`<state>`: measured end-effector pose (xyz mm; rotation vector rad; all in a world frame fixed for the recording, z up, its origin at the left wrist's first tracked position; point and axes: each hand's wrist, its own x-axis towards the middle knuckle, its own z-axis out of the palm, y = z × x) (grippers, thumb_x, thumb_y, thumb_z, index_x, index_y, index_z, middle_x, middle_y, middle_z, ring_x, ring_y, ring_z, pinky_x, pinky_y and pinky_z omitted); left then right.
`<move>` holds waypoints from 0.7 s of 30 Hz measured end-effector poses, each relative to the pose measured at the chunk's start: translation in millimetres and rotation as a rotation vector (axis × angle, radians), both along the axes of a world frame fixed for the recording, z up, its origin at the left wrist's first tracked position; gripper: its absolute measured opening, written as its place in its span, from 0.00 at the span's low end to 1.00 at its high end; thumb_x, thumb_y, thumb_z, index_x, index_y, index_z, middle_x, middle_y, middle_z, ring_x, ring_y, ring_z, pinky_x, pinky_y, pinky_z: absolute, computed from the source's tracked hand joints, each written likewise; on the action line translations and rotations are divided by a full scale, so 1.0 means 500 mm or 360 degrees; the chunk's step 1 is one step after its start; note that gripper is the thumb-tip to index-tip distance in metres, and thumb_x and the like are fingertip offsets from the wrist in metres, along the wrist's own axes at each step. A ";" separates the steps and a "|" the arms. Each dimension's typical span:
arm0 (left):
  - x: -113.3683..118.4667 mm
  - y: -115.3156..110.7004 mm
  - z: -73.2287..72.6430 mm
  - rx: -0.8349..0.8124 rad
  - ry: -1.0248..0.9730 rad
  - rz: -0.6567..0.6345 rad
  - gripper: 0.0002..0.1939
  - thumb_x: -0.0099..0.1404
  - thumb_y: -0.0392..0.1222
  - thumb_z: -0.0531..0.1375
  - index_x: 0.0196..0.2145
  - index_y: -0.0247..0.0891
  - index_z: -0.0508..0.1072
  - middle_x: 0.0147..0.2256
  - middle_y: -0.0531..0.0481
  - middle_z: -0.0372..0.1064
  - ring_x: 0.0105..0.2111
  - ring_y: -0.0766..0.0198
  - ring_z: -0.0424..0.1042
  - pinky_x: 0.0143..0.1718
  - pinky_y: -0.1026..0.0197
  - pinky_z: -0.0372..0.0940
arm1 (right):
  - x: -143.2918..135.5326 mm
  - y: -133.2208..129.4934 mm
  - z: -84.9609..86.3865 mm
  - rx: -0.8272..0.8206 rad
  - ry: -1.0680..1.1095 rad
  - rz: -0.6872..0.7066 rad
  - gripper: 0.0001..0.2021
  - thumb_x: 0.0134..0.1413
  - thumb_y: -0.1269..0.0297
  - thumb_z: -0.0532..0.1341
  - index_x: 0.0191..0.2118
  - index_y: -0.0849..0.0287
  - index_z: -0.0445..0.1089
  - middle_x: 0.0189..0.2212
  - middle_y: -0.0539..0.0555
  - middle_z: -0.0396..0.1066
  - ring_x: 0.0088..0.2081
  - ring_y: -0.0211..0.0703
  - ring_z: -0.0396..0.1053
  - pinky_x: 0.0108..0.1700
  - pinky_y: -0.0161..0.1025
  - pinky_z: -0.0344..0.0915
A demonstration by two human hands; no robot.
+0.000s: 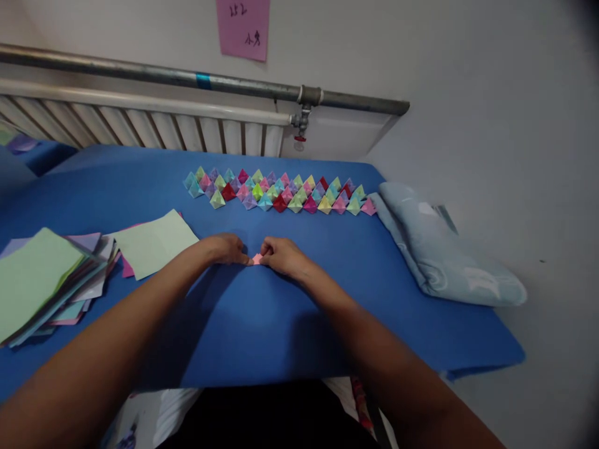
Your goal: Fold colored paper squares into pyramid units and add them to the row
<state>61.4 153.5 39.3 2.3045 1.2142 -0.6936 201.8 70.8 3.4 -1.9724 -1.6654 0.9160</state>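
Observation:
A small piece of folded pink paper (257, 259) lies on the blue table cover between my two hands. My left hand (228, 249) pinches its left edge with the fingertips. On the other side, my right hand (282, 254) has thumb and fingers closed on the right edge. Only a little of the paper shows between the fingers, so its exact folds are hidden. Beyond my hands stand rows of small folded paper shapes (279, 202) in pink, green, blue, purple, red and yellow.
Loose coloured sheets (156, 240) lie left of my left hand, with a thicker paper stack (40, 280) farther left. A folded light-blue blanket (430, 249) rests at the right. A radiator (178, 128) and metal pipe (140, 72) run behind the table cover (262, 337).

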 end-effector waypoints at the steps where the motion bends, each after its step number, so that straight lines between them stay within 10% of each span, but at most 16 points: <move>1: 0.001 0.000 0.000 -0.0012 0.0001 0.0001 0.18 0.56 0.57 0.59 0.24 0.38 0.74 0.22 0.50 0.68 0.24 0.63 0.66 0.26 0.63 0.56 | 0.002 0.000 -0.003 -0.0003 0.0001 -0.0010 0.06 0.46 0.75 0.63 0.30 0.58 0.68 0.25 0.45 0.68 0.27 0.34 0.63 0.28 0.31 0.54; 21: -0.013 0.014 -0.026 0.0036 -0.0112 -0.0033 0.21 0.55 0.61 0.59 0.20 0.41 0.72 0.19 0.51 0.65 0.24 0.61 0.65 0.25 0.61 0.51 | 0.024 -0.015 -0.001 -0.0075 0.0237 -0.0020 0.07 0.47 0.78 0.60 0.28 0.58 0.67 0.22 0.44 0.64 0.24 0.31 0.61 0.25 0.30 0.54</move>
